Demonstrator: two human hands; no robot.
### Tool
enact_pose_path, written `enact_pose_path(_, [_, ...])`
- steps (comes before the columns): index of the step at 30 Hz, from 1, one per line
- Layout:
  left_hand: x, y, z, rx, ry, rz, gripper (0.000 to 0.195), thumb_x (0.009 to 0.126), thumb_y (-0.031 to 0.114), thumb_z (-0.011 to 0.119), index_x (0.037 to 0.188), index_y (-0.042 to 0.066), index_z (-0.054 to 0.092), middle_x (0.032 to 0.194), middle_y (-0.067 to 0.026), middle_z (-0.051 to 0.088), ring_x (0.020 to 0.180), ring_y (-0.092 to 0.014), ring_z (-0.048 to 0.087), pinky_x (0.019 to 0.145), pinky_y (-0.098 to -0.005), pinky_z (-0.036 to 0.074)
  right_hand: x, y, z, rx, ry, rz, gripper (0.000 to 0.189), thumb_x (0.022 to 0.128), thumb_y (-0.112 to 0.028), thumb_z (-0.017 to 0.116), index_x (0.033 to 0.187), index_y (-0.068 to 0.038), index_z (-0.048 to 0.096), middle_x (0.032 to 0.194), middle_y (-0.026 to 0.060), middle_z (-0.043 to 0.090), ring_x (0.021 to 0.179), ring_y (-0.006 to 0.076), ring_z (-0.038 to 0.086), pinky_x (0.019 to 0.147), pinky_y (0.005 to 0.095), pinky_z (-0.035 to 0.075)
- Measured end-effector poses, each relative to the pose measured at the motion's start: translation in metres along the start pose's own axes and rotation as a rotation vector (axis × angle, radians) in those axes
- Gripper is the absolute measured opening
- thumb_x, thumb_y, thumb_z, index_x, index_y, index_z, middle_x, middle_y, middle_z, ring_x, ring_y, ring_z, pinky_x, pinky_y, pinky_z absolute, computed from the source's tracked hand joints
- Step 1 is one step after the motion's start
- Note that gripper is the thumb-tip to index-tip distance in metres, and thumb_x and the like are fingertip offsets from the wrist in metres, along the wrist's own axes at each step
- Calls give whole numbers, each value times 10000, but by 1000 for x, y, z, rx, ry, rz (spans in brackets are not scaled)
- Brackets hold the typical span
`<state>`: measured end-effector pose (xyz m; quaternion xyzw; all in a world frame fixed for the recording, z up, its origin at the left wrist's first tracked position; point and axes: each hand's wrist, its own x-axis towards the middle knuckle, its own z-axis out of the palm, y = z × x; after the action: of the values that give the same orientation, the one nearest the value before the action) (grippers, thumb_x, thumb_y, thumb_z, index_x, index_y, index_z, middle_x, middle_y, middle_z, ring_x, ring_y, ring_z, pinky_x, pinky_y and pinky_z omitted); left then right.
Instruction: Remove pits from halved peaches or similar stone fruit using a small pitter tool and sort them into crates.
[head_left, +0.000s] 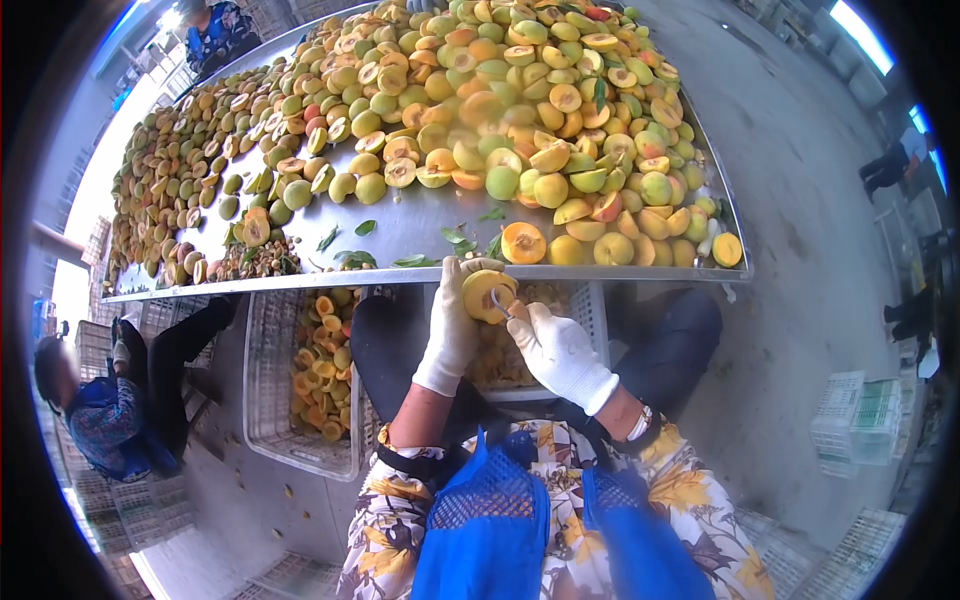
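Note:
My left hand, in a white knit glove, holds a halved yellow peach just below the front rim of the metal table. The cut face is turned toward my other hand. In its white glove, my right hand grips a small pitting tool with a curved metal loop. That loop touches the middle of the cut face; whether the stone is still whole there I cannot tell. Above my hands, a peach half lies cut side up at the table's edge.
Piles of halved peaches cover much of the metal table, with leaves and a heap of pits near its front. A plastic crate with hollowed halves stands left of my legs; another crate sits between them. Co-workers sit nearby.

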<state>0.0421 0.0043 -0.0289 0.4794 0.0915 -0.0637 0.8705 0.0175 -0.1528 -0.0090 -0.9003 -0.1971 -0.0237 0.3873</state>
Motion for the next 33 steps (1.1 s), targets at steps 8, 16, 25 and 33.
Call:
enact_pose_path(8, [-5, -18, 2, 293, 167, 188, 369, 1004, 332, 443, 1077, 17, 622, 902, -40, 632, 783, -97, 551, 721, -246, 458, 4, 9, 15, -38, -44, 52, 363, 981, -334, 478, 849, 0, 530, 589, 232, 582, 574, 416, 604, 518, 510, 457])
enact_pose_path(16, [-8, -16, -5, 425, 56, 209, 243, 969, 198, 508, 1011, -3, 637, 884, -24, 638, 790, -71, 550, 720, -230, 460, 1, 15, 10, 466, -386, 303, 443, 994, -382, 458, 1105, 34, 560, 761, 265, 620, 636, 380, 626, 552, 455, 464])
enact_pose_path(25, [-13, -3, -14, 318, -149, 133, 205, 880, 152, 574, 979, -10, 650, 845, -45, 648, 740, -82, 580, 679, -234, 494, 6, 4, -16, 1161, -786, 735, 493, 970, -537, 451, 944, -51, 534, 547, -47, 348, 388, 40, 300, 343, 221, 267])
enact_pose_path(33, [-12, -7, -26, 333, -311, -46, 240, 854, 158, 596, 1016, -13, 647, 859, -46, 656, 768, -90, 589, 695, -233, 498, 0, 13, -11, 1330, -905, 873, 510, 952, -557, 473, 916, -53, 531, 536, -65, 334, 369, 23, 278, 328, 202, 229])
